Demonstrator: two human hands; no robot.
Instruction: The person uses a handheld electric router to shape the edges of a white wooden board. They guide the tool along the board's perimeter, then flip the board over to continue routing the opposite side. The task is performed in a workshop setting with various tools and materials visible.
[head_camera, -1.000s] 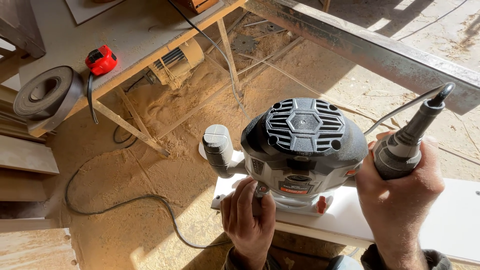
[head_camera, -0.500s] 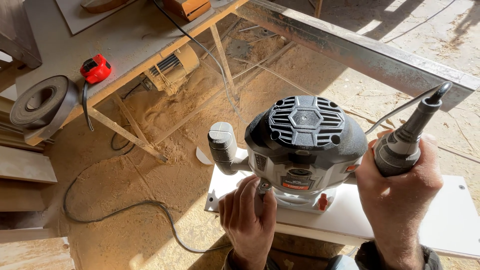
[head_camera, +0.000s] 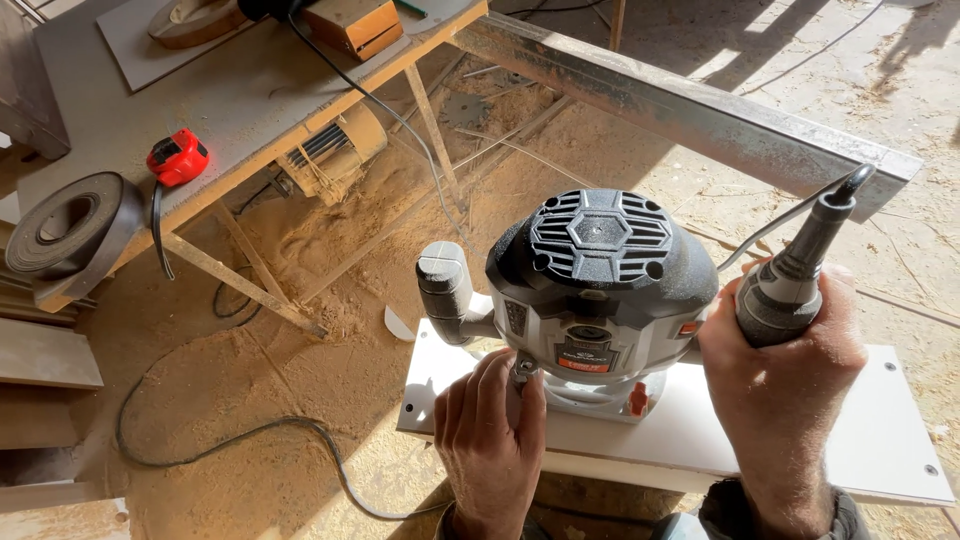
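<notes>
A grey and black plunge router (head_camera: 600, 285) stands on a white board (head_camera: 880, 440) in front of me. My right hand (head_camera: 790, 380) grips the router's right handle, from which the power cord leads off. My left hand (head_camera: 492, 440) is below the router's front, with its fingers pinched on a small metal lever at the base. The router's left handle (head_camera: 445, 290) is free.
A workbench (head_camera: 230, 110) at the upper left carries a red tape measure (head_camera: 178, 158), a roll of edge banding (head_camera: 70, 225) and a wooden block (head_camera: 352, 25). A motor (head_camera: 330, 150) sits under it. Sawdust covers the floor, a black cable (head_camera: 250, 435) snakes across it, and a metal beam (head_camera: 690, 105) runs behind.
The view has shifted slightly; the router and both hands keep nearly the same pose, my left fingers still at the lever.
</notes>
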